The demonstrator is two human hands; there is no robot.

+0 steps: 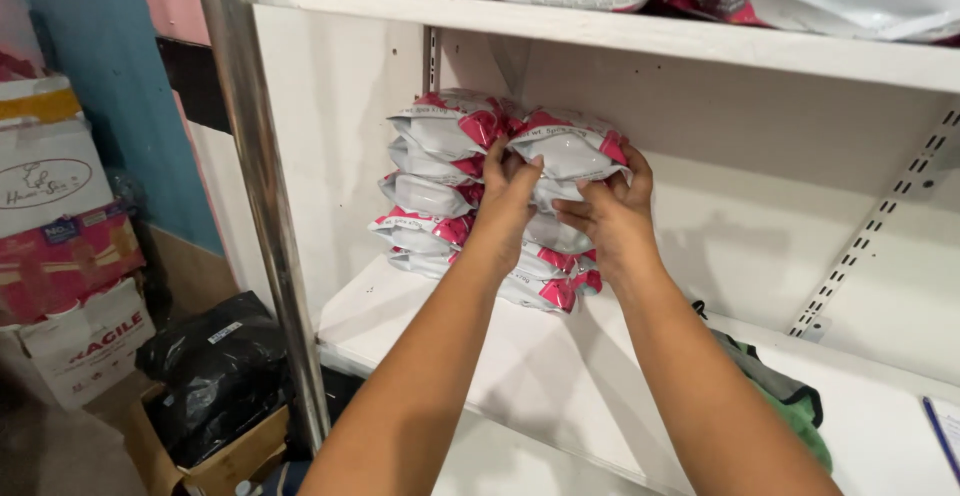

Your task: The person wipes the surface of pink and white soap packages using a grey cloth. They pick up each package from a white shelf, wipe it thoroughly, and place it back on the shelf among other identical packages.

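Packet [572, 148] between both hands — atop stack [440, 191]

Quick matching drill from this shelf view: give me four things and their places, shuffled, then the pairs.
Things:
1 top packet
2 black bag
3 green cloth
4 cardboard boxes

Places:
A in an open box on the floor
B held by left hand and right hand
C stacked at far left
D on the shelf, right of the arms

Pairs: 1-B, 2-A, 3-D, 4-C
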